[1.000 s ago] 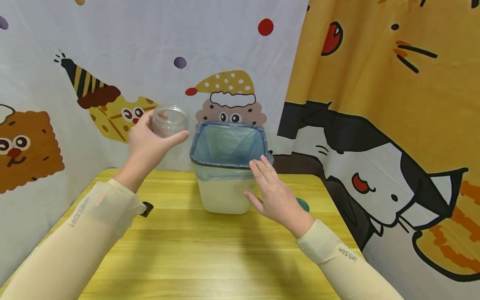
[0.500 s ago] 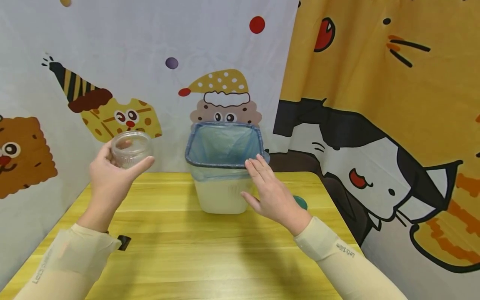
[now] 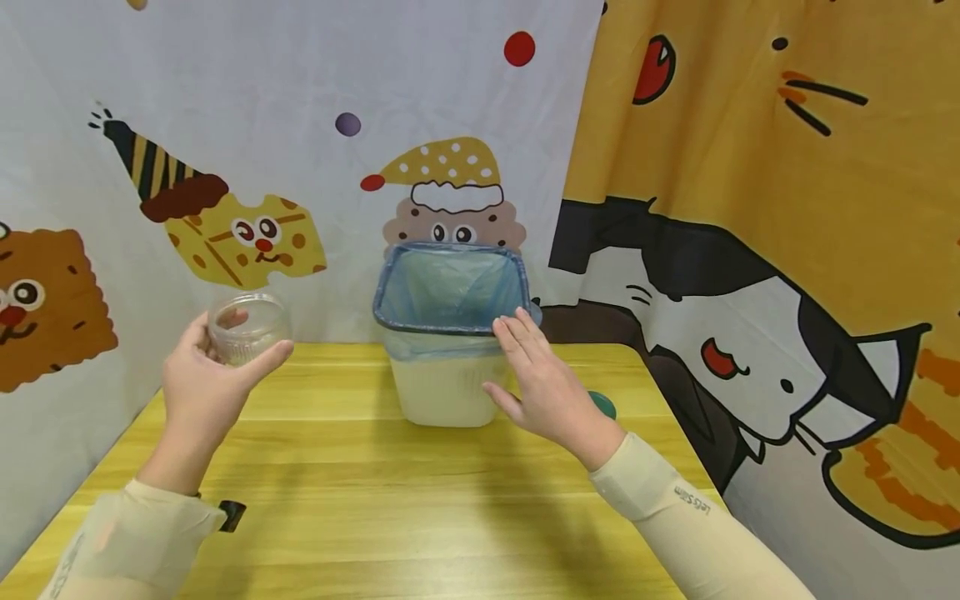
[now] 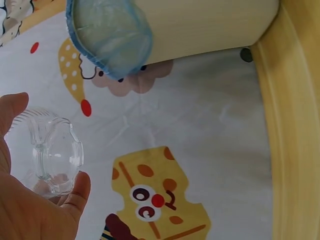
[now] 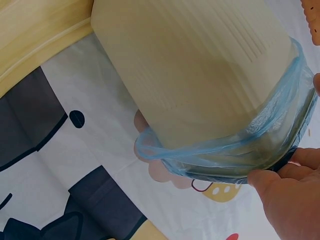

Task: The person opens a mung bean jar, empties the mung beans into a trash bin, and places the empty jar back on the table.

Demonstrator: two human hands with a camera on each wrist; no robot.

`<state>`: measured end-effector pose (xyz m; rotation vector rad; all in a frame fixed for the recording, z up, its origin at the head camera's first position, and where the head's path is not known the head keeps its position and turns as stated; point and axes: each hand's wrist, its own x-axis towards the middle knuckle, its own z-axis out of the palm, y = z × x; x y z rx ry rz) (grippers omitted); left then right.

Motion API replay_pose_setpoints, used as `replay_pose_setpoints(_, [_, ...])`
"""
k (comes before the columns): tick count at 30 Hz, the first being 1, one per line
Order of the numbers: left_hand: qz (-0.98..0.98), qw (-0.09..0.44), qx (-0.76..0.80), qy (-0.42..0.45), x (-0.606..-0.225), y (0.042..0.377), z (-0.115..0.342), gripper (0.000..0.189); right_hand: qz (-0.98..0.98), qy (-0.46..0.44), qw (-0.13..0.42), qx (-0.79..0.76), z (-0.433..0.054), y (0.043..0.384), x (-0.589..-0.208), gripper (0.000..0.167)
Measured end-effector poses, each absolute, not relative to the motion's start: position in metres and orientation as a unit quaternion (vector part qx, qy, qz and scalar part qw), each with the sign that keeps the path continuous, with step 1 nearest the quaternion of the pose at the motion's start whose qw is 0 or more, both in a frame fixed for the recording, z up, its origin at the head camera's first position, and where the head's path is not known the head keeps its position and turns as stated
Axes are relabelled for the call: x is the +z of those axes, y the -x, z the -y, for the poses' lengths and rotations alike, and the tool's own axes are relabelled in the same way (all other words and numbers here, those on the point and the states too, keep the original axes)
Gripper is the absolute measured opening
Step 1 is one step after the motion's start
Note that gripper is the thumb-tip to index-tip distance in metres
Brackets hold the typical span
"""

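My left hand (image 3: 198, 383) grips a clear, lidless plastic jar (image 3: 251, 333), raised above the table's left side. The thumb and fingers wrap its sides. In the left wrist view the jar (image 4: 57, 155) shows its ribbed wall and looks see-through. Toward the table's back stands a cream bin (image 3: 450, 392), lined with a blue bag (image 3: 453, 283) folded over the rim. My right hand (image 3: 547, 387) has its fingers straight and touches the bin's near right corner. In the right wrist view, its fingertips (image 5: 287, 167) lie at the bagged rim.
A round green thing (image 3: 602, 405) lies on the wooden table (image 3: 420, 517) behind the right hand, which partly hides it. Behind the table hangs a white cloth (image 3: 247, 75) with cartoon prints, and a yellow printed curtain (image 3: 697, 142) at the right.
The left hand has carried the jar away from the bin, moving left and down, with its grip kept. The right hand stays at the bin's rim.
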<state>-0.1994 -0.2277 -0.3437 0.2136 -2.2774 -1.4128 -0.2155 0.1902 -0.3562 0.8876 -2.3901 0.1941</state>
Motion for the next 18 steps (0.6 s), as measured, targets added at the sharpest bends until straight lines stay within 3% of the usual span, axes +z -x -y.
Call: replay_pose_setpoints(18, [0.857,0.192,-0.472,-0.077,-0.375,0.195,0.237,0.081,0.895,-0.33,0.291,0.07,-0.189,0.217,-0.356,0.087])
